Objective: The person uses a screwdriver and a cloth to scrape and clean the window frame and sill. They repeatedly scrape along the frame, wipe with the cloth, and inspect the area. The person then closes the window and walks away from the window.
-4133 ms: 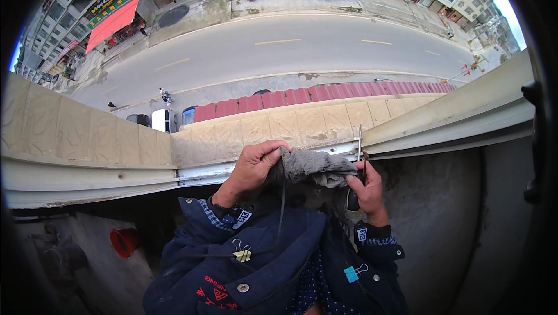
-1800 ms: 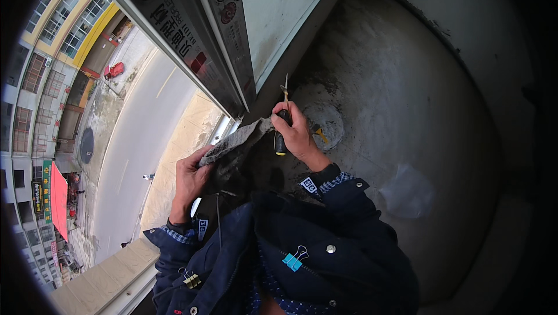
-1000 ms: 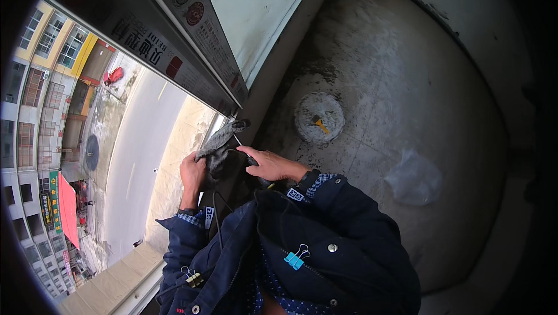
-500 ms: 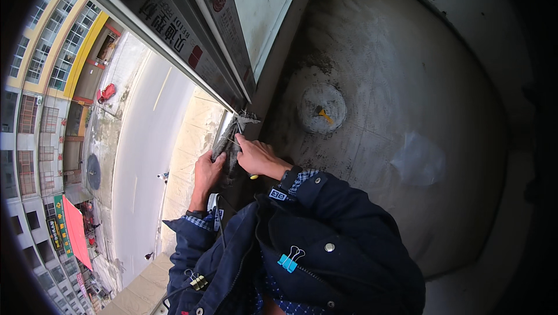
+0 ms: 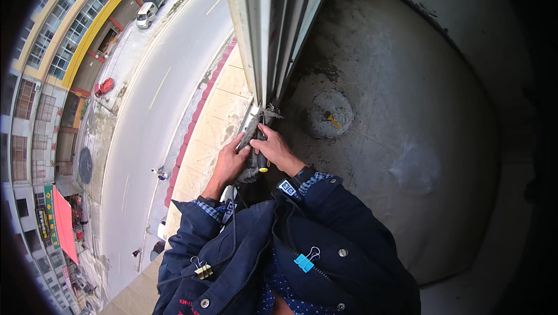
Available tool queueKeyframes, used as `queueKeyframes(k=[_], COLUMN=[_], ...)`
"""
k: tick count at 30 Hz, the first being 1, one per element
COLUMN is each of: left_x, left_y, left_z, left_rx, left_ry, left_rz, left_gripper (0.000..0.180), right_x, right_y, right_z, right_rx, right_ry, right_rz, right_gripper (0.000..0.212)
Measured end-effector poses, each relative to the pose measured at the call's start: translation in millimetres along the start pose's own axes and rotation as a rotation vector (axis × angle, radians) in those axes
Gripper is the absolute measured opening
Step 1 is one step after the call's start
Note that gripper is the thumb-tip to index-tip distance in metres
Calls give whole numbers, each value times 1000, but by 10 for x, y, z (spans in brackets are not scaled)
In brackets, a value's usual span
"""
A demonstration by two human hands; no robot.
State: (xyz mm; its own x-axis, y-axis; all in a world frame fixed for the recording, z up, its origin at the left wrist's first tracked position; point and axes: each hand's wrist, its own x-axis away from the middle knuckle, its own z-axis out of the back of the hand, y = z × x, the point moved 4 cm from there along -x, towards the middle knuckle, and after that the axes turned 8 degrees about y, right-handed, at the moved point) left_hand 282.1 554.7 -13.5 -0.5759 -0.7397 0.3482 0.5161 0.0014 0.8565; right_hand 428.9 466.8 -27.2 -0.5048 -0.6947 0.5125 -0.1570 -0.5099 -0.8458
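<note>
Both hands work at the foot of a window frame (image 5: 264, 41), over its narrow sill. My left hand (image 5: 228, 165) is closed on a dirty grey rag (image 5: 250, 132), pinching it between thumb and fingers. My right hand (image 5: 276, 150) lies beside it, its fingers wrapped round what looks like a screwdriver (image 5: 263, 162) with a black handle and yellow end. The tool's tip is hidden in the rag and the frame's corner. More grey cloth bunches below the fingers.
Right of the sill is a concrete floor with a round pale patch (image 5: 329, 115), where a yellow-handled scraper or brush (image 5: 332, 120) lies. A clear plastic sheet (image 5: 415, 168) lies farther right. Left of the sill, a tan ledge (image 5: 203, 134) drops to a street (image 5: 136, 146).
The window frame now appears nearly upright and edge-on instead of slanting with its printed faces showing. My left fingers have come closer to the right hand, over the rag.
</note>
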Motion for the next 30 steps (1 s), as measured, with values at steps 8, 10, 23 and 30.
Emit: queueKeyframes(k=[8,10,23,30], left_x=[3,2,218,455], left_y=[-26,-57,-49,-312], left_z=[-64,-84,83,192], left_rx=[-19,-24,261,316], left_ry=[65,81,176,220], left_rz=[-62,-59,106,181], left_gripper=[52,51,42,41], right_x=[469,486,325,339], right_y=[20,32,117,115], right_z=[150,205,299,220], right_rx=[-469,-473,-372,-296], right_ry=[-66,-24,-24,-95], right_rz=[-183,-150,-200,-146], right_gripper=[37,30,27,30])
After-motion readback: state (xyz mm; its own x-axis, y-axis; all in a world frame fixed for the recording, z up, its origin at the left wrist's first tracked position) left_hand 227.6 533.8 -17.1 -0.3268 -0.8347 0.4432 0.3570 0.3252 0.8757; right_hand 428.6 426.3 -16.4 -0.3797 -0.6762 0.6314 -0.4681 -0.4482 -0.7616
